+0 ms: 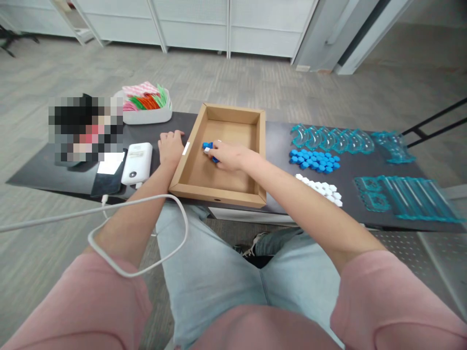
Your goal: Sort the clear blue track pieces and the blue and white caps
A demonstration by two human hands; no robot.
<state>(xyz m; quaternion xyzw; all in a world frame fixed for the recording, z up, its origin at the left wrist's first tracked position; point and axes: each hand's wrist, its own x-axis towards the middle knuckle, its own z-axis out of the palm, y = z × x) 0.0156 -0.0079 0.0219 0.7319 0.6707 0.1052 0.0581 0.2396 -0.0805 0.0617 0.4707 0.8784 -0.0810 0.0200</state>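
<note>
A shallow brown cardboard box (233,196) lies on the dark table. Inside it, my right hand (226,154) reaches down with its fingers closed over a few small blue and white hexagonal pieces (207,146); part of them is hidden under the fingers. My left hand (170,146) rests palm down beside the left wall of the box, fingers spread, holding nothing. Right of the box sit a cluster of blue hexagonal pieces (314,160) and a cluster of white hexagonal pieces (321,188).
Clear teal plastic parts (332,139) line the table's right back, with more teal trays (412,197) in front. At left are a white power bank (137,164), a dark phone (108,176) and a white basket (149,115) of coloured strips. A white cable (184,214) loops over my left arm.
</note>
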